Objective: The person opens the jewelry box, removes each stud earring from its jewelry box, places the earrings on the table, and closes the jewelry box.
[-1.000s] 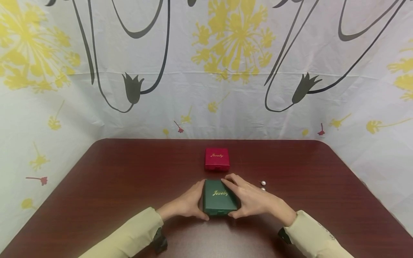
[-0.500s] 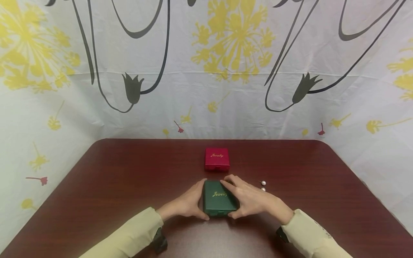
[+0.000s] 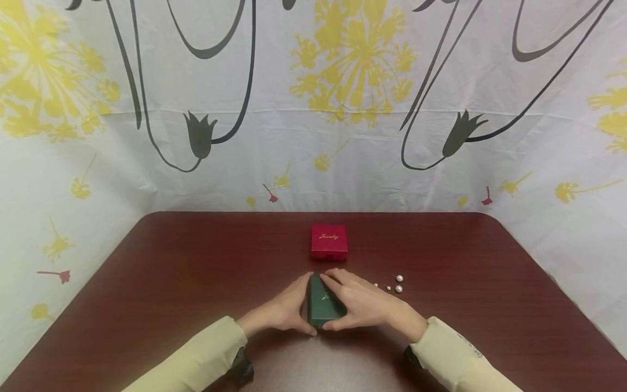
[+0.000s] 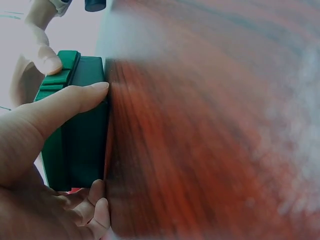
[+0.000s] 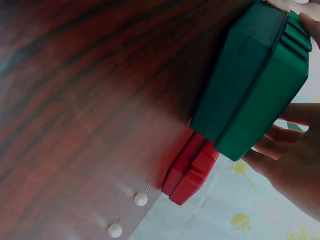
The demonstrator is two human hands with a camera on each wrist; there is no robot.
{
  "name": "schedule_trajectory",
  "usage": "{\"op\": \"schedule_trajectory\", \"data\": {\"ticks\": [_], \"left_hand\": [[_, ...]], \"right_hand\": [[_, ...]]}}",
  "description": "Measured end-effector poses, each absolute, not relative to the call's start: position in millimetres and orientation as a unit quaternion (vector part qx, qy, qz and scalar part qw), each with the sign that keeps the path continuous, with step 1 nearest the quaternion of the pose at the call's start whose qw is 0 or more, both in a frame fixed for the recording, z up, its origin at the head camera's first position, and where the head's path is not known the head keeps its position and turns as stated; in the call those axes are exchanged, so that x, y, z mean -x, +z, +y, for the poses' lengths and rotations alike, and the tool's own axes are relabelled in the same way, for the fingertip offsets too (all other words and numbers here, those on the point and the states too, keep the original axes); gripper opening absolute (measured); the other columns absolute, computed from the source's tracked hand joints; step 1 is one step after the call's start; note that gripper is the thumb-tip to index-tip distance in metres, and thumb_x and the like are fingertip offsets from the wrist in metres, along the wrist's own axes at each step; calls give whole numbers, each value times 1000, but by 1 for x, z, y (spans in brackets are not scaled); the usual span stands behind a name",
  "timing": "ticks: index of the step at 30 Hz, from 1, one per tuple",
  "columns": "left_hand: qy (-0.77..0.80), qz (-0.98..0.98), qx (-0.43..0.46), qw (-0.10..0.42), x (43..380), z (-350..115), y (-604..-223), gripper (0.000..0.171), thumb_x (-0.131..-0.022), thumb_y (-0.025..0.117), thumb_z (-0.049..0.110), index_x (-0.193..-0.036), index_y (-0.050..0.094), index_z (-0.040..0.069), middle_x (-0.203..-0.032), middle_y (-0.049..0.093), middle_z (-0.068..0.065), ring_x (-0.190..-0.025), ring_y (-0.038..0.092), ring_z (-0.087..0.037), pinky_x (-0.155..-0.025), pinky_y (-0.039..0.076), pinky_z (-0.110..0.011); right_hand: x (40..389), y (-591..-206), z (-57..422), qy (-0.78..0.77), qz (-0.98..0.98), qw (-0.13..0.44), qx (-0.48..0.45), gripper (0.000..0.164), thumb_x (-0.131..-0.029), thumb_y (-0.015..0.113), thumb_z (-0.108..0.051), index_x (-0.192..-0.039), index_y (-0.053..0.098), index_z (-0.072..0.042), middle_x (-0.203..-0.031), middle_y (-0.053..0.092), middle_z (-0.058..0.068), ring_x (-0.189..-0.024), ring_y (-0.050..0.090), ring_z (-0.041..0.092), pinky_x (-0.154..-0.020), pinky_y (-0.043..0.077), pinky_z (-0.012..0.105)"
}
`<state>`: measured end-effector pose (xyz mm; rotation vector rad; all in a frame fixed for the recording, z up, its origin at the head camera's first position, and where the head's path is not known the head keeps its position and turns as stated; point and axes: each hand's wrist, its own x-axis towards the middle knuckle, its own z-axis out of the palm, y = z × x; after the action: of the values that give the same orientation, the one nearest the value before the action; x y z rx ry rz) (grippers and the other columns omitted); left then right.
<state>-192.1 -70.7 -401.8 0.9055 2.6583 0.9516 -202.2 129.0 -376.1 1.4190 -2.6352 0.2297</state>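
A green jewelry box (image 3: 318, 305) with a gold "Jewelry" label sits on the table with its lid down. My left hand (image 3: 281, 307) grips its left side, thumb at the front and fingers at the back. My right hand (image 3: 357, 302) lies across the lid's right part and grips it from front and back; its thumb touches the front clasp (image 4: 57, 77) in the left wrist view. Several white pearl studs (image 3: 399, 289) lie to the right of that hand. In the right wrist view, one pearl stud (image 5: 141, 199) shows its thin pin.
Behind the green box stands a red jewelry box (image 3: 329, 242) with its lid down. Both rest on a dark red-brown wooden table (image 3: 206, 261). A white curtain (image 3: 274, 147) with yellow and grey flower prints hangs around the back and sides.
My right hand has slid left over the green box, covering more of its lid and label. More pearl studs are now uncovered beside it. My left hand stays in place.
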Motion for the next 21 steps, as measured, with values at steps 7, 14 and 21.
{"op": "schedule_trajectory", "data": {"ticks": [7, 14, 21], "left_hand": [[319, 894, -302, 88, 191, -71, -401, 107, -56, 84, 21, -134, 17, -7, -127, 37, -18, -116, 38, -27, -97, 34, -41], [309, 898, -299, 90, 191, -70, -401, 111, -55, 84, 22, -135, 14, -8, -131, 34, -21, -121, 35, -30, -98, 31, -43], [308, 890, -325, 85, 191, -70, -399, 110, -55, 84, 27, -135, 16, -5, -125, 38, -16, -113, 40, -25, -95, 36, -40]], "right_hand": [[201, -375, 125, 67, -882, 60, -463, 85, -65, 67, -54, -123, 46, 4, -114, 47, 9, -95, 49, 15, -81, 45, 26], [200, -374, 124, 70, -889, 38, -451, 83, -65, 69, -52, -124, 46, 3, -114, 47, 9, -95, 48, 16, -81, 45, 27], [200, -372, 121, 56, -891, 37, -448, 82, -65, 69, -52, -122, 48, 3, -109, 49, 7, -89, 48, 15, -77, 45, 26]]}}
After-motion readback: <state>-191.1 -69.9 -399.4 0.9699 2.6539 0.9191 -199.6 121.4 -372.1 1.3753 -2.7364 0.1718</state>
